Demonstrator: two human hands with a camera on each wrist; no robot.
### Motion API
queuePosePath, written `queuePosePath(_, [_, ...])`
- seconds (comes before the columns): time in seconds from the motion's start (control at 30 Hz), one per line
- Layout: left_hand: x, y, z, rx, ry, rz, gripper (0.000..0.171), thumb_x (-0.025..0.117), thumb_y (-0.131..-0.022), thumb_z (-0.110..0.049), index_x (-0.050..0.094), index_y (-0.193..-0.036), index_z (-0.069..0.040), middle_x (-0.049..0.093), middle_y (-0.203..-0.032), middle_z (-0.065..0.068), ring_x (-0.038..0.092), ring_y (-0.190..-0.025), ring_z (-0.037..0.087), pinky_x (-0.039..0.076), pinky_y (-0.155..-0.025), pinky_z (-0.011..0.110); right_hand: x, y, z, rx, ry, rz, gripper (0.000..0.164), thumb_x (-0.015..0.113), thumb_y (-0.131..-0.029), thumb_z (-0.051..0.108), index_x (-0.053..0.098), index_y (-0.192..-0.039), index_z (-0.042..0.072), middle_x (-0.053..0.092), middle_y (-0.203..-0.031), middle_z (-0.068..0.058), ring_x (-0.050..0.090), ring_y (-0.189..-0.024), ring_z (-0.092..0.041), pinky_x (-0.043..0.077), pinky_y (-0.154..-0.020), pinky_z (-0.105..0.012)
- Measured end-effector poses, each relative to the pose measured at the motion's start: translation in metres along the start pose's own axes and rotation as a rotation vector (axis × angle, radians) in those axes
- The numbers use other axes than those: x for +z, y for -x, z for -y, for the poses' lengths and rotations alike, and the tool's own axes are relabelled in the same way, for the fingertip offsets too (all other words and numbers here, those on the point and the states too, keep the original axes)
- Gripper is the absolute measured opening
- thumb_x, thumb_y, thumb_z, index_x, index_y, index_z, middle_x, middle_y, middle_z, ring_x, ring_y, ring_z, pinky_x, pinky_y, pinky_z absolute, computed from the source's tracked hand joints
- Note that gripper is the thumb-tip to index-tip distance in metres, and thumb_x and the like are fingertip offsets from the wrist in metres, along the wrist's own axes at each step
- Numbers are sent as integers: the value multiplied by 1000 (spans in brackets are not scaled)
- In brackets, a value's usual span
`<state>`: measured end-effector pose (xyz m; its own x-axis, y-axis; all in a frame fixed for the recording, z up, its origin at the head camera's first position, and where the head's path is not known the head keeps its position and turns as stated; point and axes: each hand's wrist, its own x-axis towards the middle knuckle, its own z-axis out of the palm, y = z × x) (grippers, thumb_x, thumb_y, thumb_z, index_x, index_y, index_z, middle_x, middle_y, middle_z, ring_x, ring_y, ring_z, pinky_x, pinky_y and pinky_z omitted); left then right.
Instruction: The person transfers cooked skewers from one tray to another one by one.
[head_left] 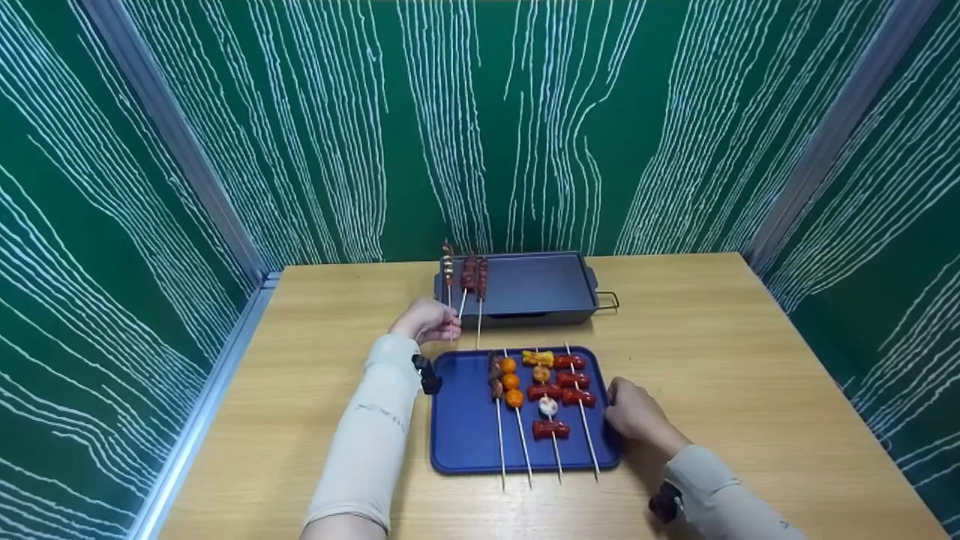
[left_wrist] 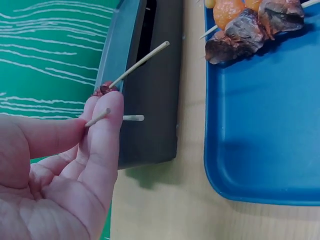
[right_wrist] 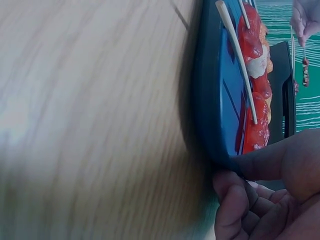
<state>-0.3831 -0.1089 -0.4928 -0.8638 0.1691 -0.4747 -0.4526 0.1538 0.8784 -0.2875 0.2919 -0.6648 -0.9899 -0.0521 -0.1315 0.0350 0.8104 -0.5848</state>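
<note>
My left hand [head_left: 426, 321] pinches the stick end of a skewer [head_left: 448, 270] with small mixed pieces between thumb and fingers, over the left end of a dark grill [head_left: 536, 281]. Beside it, two dark-red meat skewers [head_left: 482, 279] lie on the grill, sticks jutting over its front edge. My right hand [head_left: 637, 412] grips the right rim of a blue tray [head_left: 459, 420], thumb on top and fingers beneath in the right wrist view. On this tray lie a brown meat skewer [head_left: 496, 375], an orange-ball skewer [head_left: 511, 382], a mixed skewer [head_left: 545, 391] and a red sausage skewer [head_left: 574, 380].
The grill has a wire handle [head_left: 609, 301] on its right side and stands at the back of the wooden table [head_left: 315, 420]. Green walls [head_left: 525, 135] with white wavy lines enclose the table on three sides. Stick ends overhang the tray's near edge.
</note>
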Motion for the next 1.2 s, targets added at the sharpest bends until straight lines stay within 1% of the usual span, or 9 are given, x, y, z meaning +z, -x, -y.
queuePosePath(0.17, [1,4,-2,24,-26,22,33,42,-105,7,55,-135,12,65,-90,8,70,-69,14,66,-68,22,-3,3,5,6,4,18,11,65,-81,8,57,-89,10,62,-80,-8,61,-71,-25,47,-55,-32])
queuePosePath(0.33, [-2,6,2,47,-22,48,33,47,-106,7,54,-138,13,66,-94,9,71,-72,16,69,-74,27,-9,9,17,25,-16,29,11,63,-81,6,56,-90,8,62,-81,-10,61,-74,-28,48,-57,-32])
queuePosePath(0.67, [-8,12,9,93,-13,60,30,46,-105,10,50,-134,14,62,-99,13,69,-71,17,69,-74,28,-9,7,15,17,-30,30,12,63,-81,4,57,-90,8,61,-81,-10,60,-74,-27,49,-57,-32])
queuePosePath(0.8, [-8,16,13,110,-26,48,30,45,-103,11,51,-132,14,62,-96,11,67,-70,16,66,-70,27,-6,4,10,-20,-5,6,11,62,-78,5,57,-87,9,61,-78,-7,59,-70,-24,46,-55,-31])
queuePosePath(0.9, [-8,19,16,122,-33,43,23,43,-103,11,53,-124,10,62,-90,8,66,-68,16,63,-66,25,-3,1,4,-50,18,-5,11,62,-77,5,57,-85,9,61,-76,-5,58,-68,-24,44,-54,-32])
queuePosePath(0.97, [-8,21,19,132,-28,41,17,43,-104,11,54,-115,5,62,-87,8,65,-67,16,62,-64,25,-2,-2,2,-46,7,2,11,62,-77,5,57,-86,9,61,-76,-5,59,-68,-23,45,-54,-32])
queuePosePath(1.07, [-7,23,24,143,-17,42,16,43,-104,11,53,-106,-1,61,-86,7,64,-67,16,60,-61,24,-2,-4,0,-30,-5,14,12,63,-77,5,58,-88,8,62,-77,-6,60,-69,-24,47,-55,-32])
queuePosePath(1.13, [-6,24,28,149,-7,41,16,43,-102,12,52,-106,-1,60,-86,7,63,-67,15,60,-60,23,-3,-4,0,-24,-11,20,13,63,-78,5,58,-88,8,62,-78,-6,60,-70,-24,48,-55,-32])
queuePosePath(1.2, [-5,25,31,153,2,42,17,43,-101,14,52,-110,3,59,-86,7,62,-67,14,59,-59,22,-4,-4,1,-22,-15,22,13,64,-78,4,58,-89,8,62,-78,-7,61,-70,-24,48,-55,-32])
